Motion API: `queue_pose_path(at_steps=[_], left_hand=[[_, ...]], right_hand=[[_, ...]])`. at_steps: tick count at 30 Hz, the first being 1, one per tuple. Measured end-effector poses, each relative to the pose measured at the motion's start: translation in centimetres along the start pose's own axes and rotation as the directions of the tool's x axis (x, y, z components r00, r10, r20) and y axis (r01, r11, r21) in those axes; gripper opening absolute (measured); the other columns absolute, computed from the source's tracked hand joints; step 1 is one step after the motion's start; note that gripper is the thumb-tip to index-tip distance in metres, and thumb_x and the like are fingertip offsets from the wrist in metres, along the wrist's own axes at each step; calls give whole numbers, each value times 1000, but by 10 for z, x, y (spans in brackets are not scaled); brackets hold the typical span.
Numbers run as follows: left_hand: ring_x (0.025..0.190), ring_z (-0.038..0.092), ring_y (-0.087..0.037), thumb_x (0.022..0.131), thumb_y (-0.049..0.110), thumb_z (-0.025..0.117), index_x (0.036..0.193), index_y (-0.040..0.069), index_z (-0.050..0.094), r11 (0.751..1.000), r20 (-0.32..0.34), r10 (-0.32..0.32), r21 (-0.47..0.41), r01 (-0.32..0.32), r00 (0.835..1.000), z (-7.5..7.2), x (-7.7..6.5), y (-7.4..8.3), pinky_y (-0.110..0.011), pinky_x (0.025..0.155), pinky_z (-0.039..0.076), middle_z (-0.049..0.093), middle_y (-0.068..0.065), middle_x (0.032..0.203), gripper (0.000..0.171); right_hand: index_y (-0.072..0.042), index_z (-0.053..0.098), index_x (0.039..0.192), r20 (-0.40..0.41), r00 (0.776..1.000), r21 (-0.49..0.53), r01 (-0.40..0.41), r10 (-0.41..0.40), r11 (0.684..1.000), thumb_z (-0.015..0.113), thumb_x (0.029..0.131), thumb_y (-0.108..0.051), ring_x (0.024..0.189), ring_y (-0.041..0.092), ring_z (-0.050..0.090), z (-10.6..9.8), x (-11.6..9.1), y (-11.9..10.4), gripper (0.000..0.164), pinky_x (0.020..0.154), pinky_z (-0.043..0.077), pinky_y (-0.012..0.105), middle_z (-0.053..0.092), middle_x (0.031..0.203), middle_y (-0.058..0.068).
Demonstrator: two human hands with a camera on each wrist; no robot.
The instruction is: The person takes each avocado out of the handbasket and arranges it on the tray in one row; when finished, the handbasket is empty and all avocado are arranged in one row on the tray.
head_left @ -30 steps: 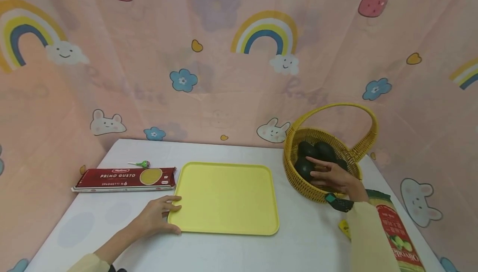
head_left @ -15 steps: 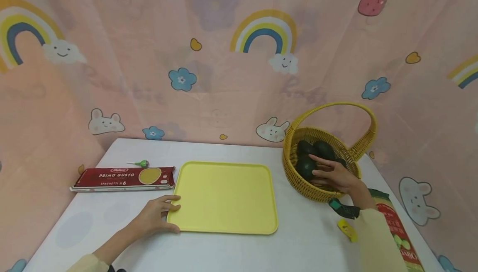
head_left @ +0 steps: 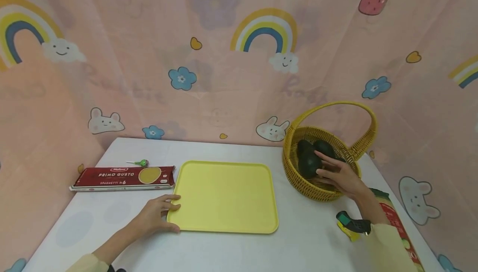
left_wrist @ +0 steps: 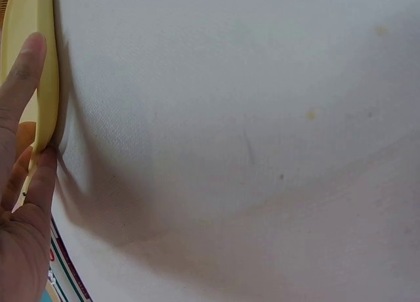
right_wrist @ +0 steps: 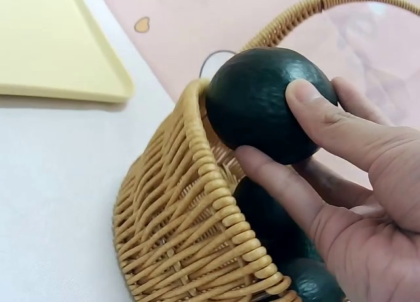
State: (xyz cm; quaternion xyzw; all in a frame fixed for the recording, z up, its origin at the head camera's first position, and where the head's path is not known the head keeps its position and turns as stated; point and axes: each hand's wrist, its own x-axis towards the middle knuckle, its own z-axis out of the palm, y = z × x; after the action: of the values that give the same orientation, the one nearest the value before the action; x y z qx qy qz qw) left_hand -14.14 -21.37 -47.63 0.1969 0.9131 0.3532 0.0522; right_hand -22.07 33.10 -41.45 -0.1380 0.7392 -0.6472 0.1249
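Observation:
My right hand (head_left: 345,180) grips a dark green avocado (right_wrist: 262,105) between thumb and fingers. In the right wrist view, that avocado is raised to the level of the rim of the yellow wicker basket (right_wrist: 177,216). Other avocados (head_left: 324,147) lie inside, below the hand and partly hidden. At the table's middle is a flat yellow tray (head_left: 224,197) with nothing on it. Its left edge is held by my left hand (head_left: 154,214); the left wrist view shows one fingertip (left_wrist: 34,49) on the rim and another against its side.
Left of the tray lies a red spaghetti pack (head_left: 123,178), with a green lollipop (head_left: 142,163) behind it. A small yellow packet (head_left: 347,232) rests beneath the right wrist. At the right, a red and green bag (head_left: 397,222) is partly covered by the sleeve. The basket's tall handle (head_left: 336,104) arches overhead.
The right hand has taken hold of the front avocado and raised it slightly, shifting a little to the right. My left hand stays on the tray's edge.

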Motion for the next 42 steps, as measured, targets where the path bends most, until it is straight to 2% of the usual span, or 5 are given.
queue_pose_path(at_steps=[7, 16, 25, 37, 42], left_hand=[[119, 51, -43, 60, 35, 88, 108, -8, 68, 1000, -6, 25, 5, -25, 1000, 0, -1, 0, -31, 88, 55, 57, -20, 128, 68], [118, 52, -42, 59, 35, 88, 107, -8, 68, 999, -17, 40, 35, -39, 999, 1, 0, 0, -37, 92, 52, 58, -19, 127, 67], [117, 53, -43, 60, 33, 88, 107, -8, 68, 998, -18, 55, 34, -54, 998, 1, -1, 1, -36, 91, 53, 59, -20, 126, 66], [118, 51, -43, 60, 35, 87, 109, -8, 67, 999, -2, 30, 11, -30, 1000, 1, 1, -1, -33, 90, 54, 57, -20, 128, 68], [118, 53, -42, 60, 35, 87, 109, -7, 68, 1000, -4, 21, 23, -21, 1000, 0, 1, -1, -36, 91, 53, 58, -19, 127, 67]], right_hand=[[-16, 32, 150, 8, 999, 64, 45, -45, 997, 53, 95, 4, 105, 9, 63, 7, -7, -10, 61, 91, 52, 40, 14, 143, 28], [-17, 37, 148, 34, 991, 107, 122, -127, 987, 54, 94, 7, 102, 17, 66, 27, -10, -26, 61, 88, 54, 39, 55, 123, -1], [-16, 39, 147, 8, 999, -15, 48, -47, 999, 61, 93, -2, 103, 9, 64, 55, -2, -30, 60, 88, 56, 33, 22, 146, 31], [-11, 45, 143, 78, 996, 72, 39, -44, 997, 64, 89, 0, 118, 11, 55, 85, 16, -3, 58, 91, 55, 35, 39, 147, -3], [-9, 45, 142, 93, 996, 89, 9, -17, 996, 66, 88, -1, 117, 15, 56, 95, 22, 3, 59, 90, 55, 38, 33, 151, 13]])
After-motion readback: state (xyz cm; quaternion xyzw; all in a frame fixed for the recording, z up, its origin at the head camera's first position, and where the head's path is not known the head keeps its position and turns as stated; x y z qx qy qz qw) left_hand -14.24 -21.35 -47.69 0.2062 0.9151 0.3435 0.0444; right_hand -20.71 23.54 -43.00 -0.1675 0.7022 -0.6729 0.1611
